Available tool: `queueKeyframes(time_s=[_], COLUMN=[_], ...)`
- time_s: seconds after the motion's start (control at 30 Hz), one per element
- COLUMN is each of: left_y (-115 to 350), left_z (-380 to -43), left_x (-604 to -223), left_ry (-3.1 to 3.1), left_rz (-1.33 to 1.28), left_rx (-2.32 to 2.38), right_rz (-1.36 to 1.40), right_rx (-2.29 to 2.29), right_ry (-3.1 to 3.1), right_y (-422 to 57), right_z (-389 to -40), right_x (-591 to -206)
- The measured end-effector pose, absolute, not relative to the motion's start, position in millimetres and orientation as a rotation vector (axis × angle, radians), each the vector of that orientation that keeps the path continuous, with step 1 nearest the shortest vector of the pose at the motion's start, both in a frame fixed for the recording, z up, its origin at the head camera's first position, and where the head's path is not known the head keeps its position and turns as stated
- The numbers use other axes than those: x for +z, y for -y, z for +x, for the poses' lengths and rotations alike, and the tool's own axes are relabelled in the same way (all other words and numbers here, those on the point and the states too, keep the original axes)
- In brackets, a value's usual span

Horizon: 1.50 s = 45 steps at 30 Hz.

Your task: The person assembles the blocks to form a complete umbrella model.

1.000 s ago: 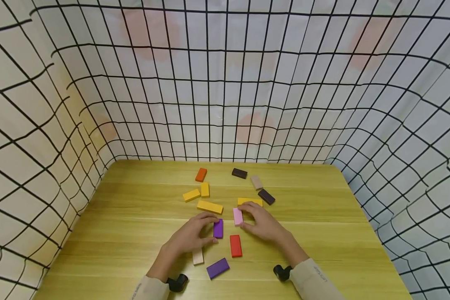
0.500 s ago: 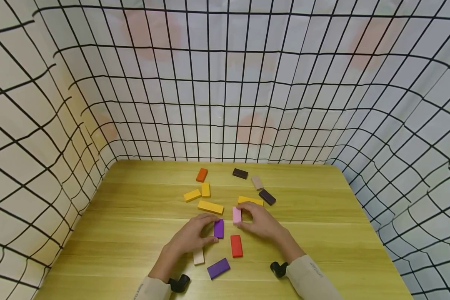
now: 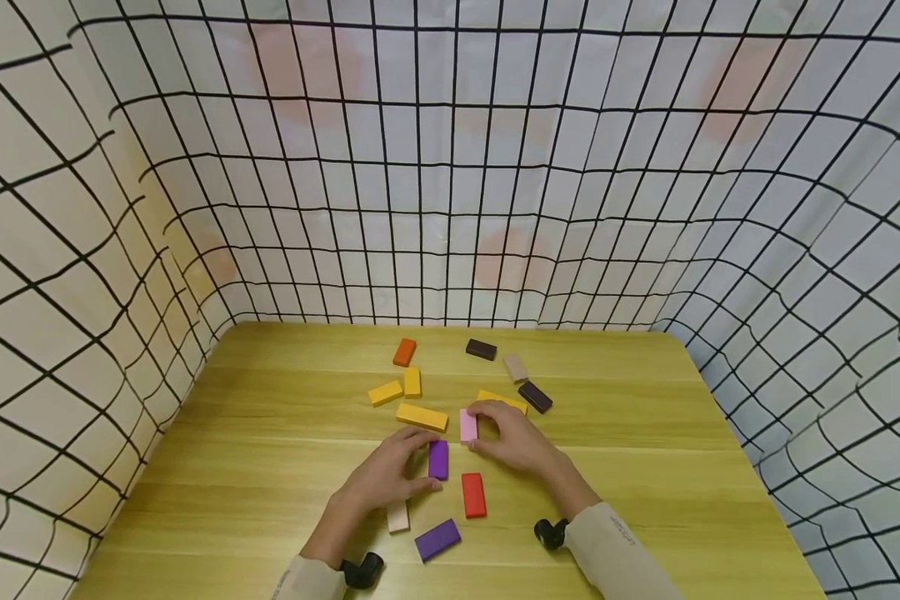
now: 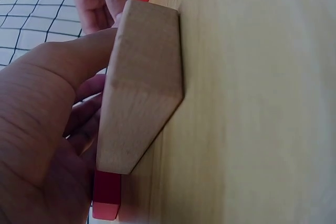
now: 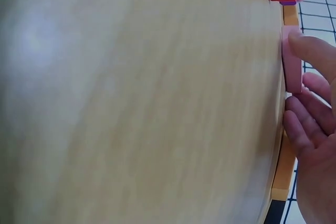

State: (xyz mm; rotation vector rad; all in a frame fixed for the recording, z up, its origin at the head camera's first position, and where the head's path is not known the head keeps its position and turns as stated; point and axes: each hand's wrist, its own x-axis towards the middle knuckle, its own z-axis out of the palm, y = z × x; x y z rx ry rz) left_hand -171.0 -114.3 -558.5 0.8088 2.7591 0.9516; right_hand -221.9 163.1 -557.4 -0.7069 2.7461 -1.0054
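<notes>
My left hand (image 3: 385, 475) rests on the table with its thumb and fingers at the two ends of a purple block (image 3: 438, 461), pinching it. To its right, my right hand (image 3: 521, 439) pinches a pink block (image 3: 468, 426) between thumb and fingertips; the right wrist view shows the thumb on the pink block (image 5: 292, 66). A red block (image 3: 474, 496) lies between and below the hands. Beneath the left wrist lies a pale wooden block (image 3: 397, 517), partly hidden by the hand. In the left wrist view, another red piece (image 4: 106, 195) shows beyond the pale block (image 4: 142, 77).
Another purple block (image 3: 437, 540) lies nearest me. Beyond the hands are several yellow blocks, one of them long (image 3: 422, 417), an orange block (image 3: 404, 352), two dark blocks (image 3: 535, 397) and a pale one (image 3: 516, 368). Black wire mesh (image 3: 450, 183) surrounds the wooden table (image 3: 270, 467).
My right hand has slid the pink block a little to the left, toward the long yellow block and the purple block. The left hand stays at the purple block.
</notes>
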Motion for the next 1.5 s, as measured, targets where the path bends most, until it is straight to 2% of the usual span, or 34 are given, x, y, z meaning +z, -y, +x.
queueKeyframes(time_s=[0.83, 1.5], left_y=[112.6, 85.3], left_z=[-172.9, -175.6], left_x=[-556.8, -555.6], left_ry=[-2.811, -2.772], left_rz=[0.822, 0.903], left_rx=[0.924, 0.949], right_rz=[-0.737, -0.758], right_rx=[-1.043, -1.038], right_ry=[-2.726, -2.704], right_y=[-163.2, -167.5], right_z=[-223.3, -224.5], right_x=[-557.7, -560.0])
